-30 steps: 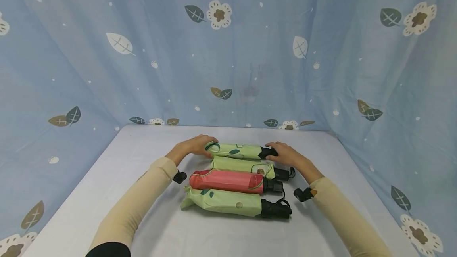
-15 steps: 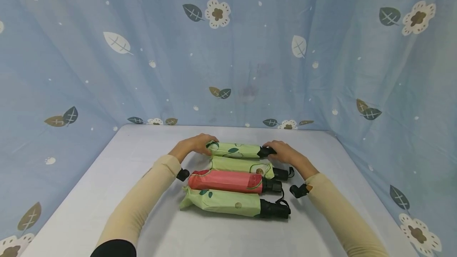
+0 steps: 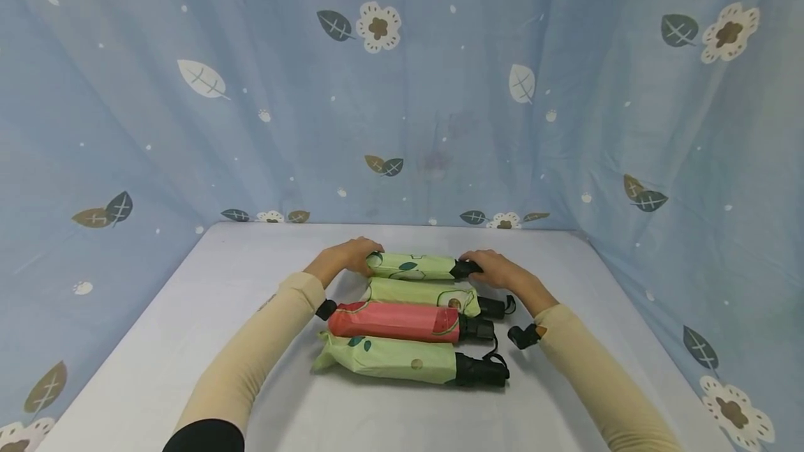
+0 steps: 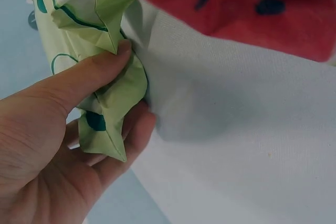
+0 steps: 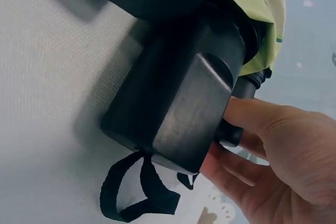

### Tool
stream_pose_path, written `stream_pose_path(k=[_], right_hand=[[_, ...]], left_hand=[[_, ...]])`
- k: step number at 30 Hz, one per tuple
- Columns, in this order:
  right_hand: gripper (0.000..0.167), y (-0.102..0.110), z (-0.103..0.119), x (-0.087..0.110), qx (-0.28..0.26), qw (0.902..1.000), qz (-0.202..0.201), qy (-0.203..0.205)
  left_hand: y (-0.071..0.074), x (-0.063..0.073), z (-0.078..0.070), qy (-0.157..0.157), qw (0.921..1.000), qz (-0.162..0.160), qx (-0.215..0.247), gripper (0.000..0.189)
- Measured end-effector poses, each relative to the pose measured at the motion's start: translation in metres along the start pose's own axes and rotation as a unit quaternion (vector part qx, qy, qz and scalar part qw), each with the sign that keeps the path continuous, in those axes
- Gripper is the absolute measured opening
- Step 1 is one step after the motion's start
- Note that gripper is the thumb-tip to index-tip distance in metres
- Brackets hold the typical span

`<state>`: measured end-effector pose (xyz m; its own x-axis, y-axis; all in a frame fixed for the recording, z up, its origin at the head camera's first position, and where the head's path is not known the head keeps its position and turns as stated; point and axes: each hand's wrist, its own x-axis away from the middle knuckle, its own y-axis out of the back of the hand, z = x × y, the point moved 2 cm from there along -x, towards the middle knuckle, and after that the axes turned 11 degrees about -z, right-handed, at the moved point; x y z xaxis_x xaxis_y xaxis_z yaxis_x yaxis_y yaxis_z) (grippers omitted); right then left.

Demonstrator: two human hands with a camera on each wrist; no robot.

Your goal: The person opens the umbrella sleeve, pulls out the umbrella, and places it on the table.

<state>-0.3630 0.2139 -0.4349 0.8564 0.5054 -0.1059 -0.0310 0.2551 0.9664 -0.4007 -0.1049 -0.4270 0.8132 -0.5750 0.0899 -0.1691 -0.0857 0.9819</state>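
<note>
Four folded umbrellas lie side by side across the table. At the back is a light green umbrella (image 3: 417,266) with a leaf print. My left hand (image 3: 344,259) grips its left end; in the left wrist view, the thumb lies over the loose green fabric (image 4: 113,98) with the fingers beneath. My right hand (image 3: 501,270) holds its black handle (image 3: 465,269) at the other end. In the right wrist view, a nearer umbrella's thick black handle (image 5: 184,93) with a strap loop partly hides that grip.
In front of the held umbrella lie a second green umbrella (image 3: 408,291), a red umbrella (image 3: 389,320) and another green umbrella (image 3: 402,360), handles to the right. They rest on a white table (image 3: 402,417). A blue patterned curtain (image 3: 283,89) stands behind and at both sides.
My left hand has moved slightly right and closed in around the far umbrella's left end. My right hand keeps its place at the handle. The other umbrellas stay put; the head view shifts slightly.
</note>
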Motion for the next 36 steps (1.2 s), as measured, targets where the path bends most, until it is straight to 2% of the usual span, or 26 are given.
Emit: stream_pose_path(k=[5, 9, 14, 20, 25, 28, 31, 34, 36], right_hand=[[0.044, -0.002, -0.001, -0.001, -0.012, 0.9998, -0.008, -0.014], [0.045, -0.003, -0.001, -0.001, -0.019, 0.9998, -0.006, -0.007], [0.047, 0.000, 0.000, -0.001, -0.031, 0.9995, -0.007, 0.002], [0.046, 0.012, 0.001, -0.002, -0.034, 0.9982, -0.044, 0.021], [0.044, 0.018, 0.000, 0.000, -0.045, 0.9947, -0.080, 0.047], [0.044, 0.021, 0.000, 0.001, -0.063, 0.9923, -0.092, 0.053], [0.045, 0.024, -0.002, 0.003, -0.086, 0.9907, -0.093, 0.049], [0.047, 0.027, -0.004, 0.007, -0.126, 0.9880, -0.081, 0.038], [0.047, 0.028, -0.005, 0.009, -0.156, 0.9846, -0.072, 0.030]], left_hand=[[0.001, 0.001, 0.000, -0.002, 1.0000, 0.007, 0.000, 0.056], [0.002, 0.005, 0.001, -0.002, 0.9999, 0.013, 0.003, 0.056], [0.006, 0.009, 0.005, 0.003, 0.9999, 0.002, 0.014, 0.055], [0.013, 0.011, 0.009, -0.008, 0.9994, -0.021, 0.025, 0.052], [0.017, 0.013, 0.012, -0.002, 0.9985, -0.027, 0.047, 0.052], [0.017, 0.015, 0.013, -0.002, 0.9965, -0.028, 0.079, 0.053], [0.018, 0.017, 0.014, -0.001, 0.9903, -0.030, 0.136, 0.054], [0.018, 0.019, 0.015, -0.005, 0.9812, -0.047, 0.187, 0.054], [0.020, 0.019, 0.014, -0.012, 0.9764, -0.065, 0.206, 0.053]])
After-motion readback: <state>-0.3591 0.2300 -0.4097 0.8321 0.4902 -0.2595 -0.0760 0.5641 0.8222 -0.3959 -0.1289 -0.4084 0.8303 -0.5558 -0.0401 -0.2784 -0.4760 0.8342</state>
